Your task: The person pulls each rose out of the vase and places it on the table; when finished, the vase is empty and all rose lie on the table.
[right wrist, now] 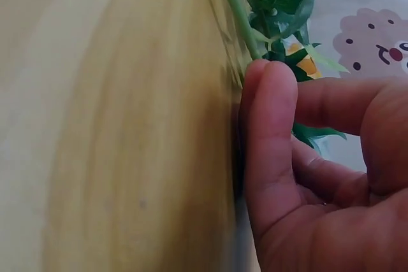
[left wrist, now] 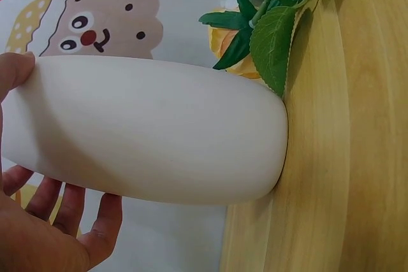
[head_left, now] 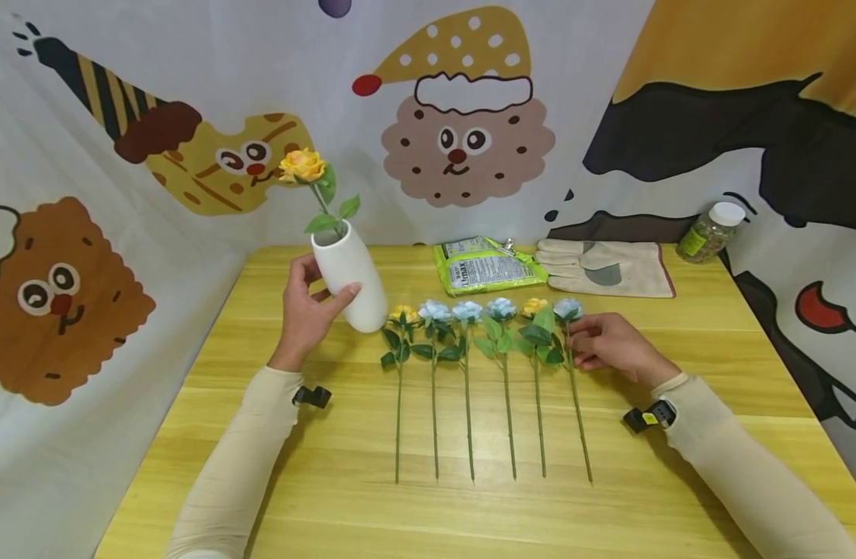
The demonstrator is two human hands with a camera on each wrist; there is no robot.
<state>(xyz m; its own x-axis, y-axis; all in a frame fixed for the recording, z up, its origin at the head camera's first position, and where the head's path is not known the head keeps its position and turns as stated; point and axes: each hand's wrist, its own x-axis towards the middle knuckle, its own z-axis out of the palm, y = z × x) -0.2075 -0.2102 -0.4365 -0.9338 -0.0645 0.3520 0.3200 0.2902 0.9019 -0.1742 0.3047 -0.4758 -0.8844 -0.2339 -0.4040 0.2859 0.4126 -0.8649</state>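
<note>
My left hand [head_left: 309,310] grips a white vase [head_left: 354,272] round its upper half, thumb on one side and fingers on the other. The vase leans slightly, its base at the tabletop. One yellow artificial rose [head_left: 304,166] stands in its mouth. To its right lies a row of artificial roses, blue and yellow, stems pointing toward me. A yellow rose [head_left: 403,315] forms the left end and a blue rose [head_left: 568,309] the right end. My right hand [head_left: 613,343] pinches that blue rose's stem [right wrist: 239,14] just below the bloom, between thumb and forefinger.
Behind the row lie a green-and-white packet [head_left: 487,268] and a pale work glove [head_left: 610,268]. A jar with a white lid [head_left: 711,233] stands at the back right corner. A cartoon-printed cloth [head_left: 582,46] hangs behind the wooden table [head_left: 316,481].
</note>
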